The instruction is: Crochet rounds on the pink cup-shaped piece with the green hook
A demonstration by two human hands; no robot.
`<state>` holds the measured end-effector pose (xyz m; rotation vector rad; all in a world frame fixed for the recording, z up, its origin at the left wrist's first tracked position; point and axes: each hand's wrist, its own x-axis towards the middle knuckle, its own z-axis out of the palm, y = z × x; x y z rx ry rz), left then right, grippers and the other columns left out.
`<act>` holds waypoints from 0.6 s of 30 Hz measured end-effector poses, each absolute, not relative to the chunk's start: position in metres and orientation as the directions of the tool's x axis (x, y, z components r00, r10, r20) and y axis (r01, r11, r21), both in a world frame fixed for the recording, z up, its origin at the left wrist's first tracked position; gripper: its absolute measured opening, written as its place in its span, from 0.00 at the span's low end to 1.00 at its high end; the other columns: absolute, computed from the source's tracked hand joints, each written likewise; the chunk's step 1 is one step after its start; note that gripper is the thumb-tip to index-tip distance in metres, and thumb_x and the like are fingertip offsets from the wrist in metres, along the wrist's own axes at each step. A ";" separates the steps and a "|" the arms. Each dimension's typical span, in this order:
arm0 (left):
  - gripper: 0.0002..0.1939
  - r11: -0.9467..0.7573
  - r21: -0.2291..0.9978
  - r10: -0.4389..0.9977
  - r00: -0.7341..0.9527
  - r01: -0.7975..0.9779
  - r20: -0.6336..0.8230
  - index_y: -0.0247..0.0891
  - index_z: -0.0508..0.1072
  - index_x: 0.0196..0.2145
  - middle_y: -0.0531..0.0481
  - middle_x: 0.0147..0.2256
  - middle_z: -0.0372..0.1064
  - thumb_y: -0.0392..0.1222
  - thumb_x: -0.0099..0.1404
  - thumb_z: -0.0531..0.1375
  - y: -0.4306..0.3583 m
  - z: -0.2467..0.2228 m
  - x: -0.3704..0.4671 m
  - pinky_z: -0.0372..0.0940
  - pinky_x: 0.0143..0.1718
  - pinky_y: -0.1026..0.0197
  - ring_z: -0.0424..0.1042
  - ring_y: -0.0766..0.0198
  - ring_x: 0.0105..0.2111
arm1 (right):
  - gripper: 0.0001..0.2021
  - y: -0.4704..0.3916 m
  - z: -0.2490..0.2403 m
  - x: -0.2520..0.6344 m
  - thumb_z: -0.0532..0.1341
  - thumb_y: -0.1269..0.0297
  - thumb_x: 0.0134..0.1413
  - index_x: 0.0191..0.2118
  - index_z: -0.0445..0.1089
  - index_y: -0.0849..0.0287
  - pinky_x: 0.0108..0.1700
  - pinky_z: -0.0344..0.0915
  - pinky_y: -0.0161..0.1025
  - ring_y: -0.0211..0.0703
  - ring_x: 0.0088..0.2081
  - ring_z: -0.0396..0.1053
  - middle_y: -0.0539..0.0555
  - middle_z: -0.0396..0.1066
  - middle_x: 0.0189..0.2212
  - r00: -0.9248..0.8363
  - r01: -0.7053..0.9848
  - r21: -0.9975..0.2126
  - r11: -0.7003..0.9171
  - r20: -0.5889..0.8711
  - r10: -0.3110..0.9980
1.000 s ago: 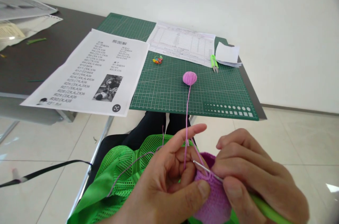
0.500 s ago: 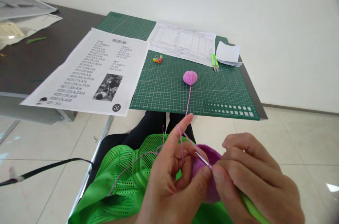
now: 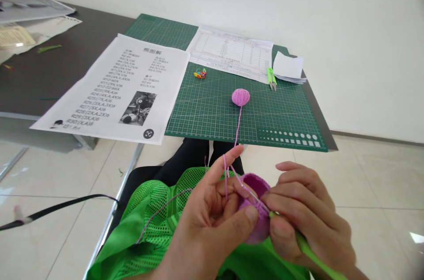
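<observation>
A pink crochet piece (image 3: 255,232), cup-shaped with an open rim, is pinched between the thumb and fingers of my left hand (image 3: 215,209). Pink yarn (image 3: 237,127) loops over the raised left index finger and runs up to a small yarn ball (image 3: 240,97) on the mat. My right hand (image 3: 308,213) grips a crochet hook (image 3: 313,255) with a green handle. Its metal shaft lies across the rim of the piece, the tip close to the yarn by my left fingers. A loose yarn tail hangs over my green mesh vest (image 3: 149,200).
A green cutting mat (image 3: 205,112) covers the table's near part. On it lie a printed pattern sheet (image 3: 115,90), a form (image 3: 232,52), colourful stitch markers (image 3: 200,73), green thread snips (image 3: 271,79) and white paper slips (image 3: 289,67). More papers (image 3: 29,6) rest on the dark table at left.
My right hand has shifted left and turned, bringing the hook's shaft flatter across the rim. More of the crochet piece's opening shows. The whole view has moved slightly.
</observation>
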<state>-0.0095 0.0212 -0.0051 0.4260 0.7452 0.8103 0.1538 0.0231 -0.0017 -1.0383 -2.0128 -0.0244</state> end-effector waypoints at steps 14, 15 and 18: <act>0.31 0.698 0.527 0.700 0.617 -0.485 -0.359 0.51 0.72 0.59 0.55 0.30 0.69 0.38 0.59 0.71 0.027 0.003 -0.018 0.43 0.25 0.65 0.44 0.73 0.22 | 0.13 0.023 0.019 0.167 0.62 0.58 0.61 0.25 0.70 0.54 0.40 0.74 0.48 0.41 0.26 0.67 0.48 0.65 0.21 -0.354 0.612 -0.462 0.642 0.567 0.744; 0.31 0.699 0.531 0.698 0.617 -0.479 -0.363 0.51 0.72 0.59 0.55 0.30 0.69 0.38 0.59 0.72 0.027 0.004 -0.018 0.44 0.25 0.65 0.45 0.73 0.22 | 0.14 0.020 0.020 0.169 0.62 0.58 0.61 0.25 0.69 0.54 0.39 0.74 0.47 0.40 0.25 0.66 0.47 0.65 0.20 -0.344 0.606 -0.483 0.632 0.558 0.756; 0.32 0.716 0.545 0.679 0.617 -0.436 -0.398 0.50 0.72 0.59 0.55 0.30 0.68 0.41 0.58 0.73 0.027 0.006 -0.019 0.45 0.26 0.64 0.45 0.74 0.22 | 0.20 0.011 0.020 0.175 0.59 0.57 0.65 0.22 0.66 0.55 0.36 0.72 0.44 0.36 0.21 0.63 0.45 0.62 0.18 -0.267 0.555 -0.619 0.555 0.500 0.824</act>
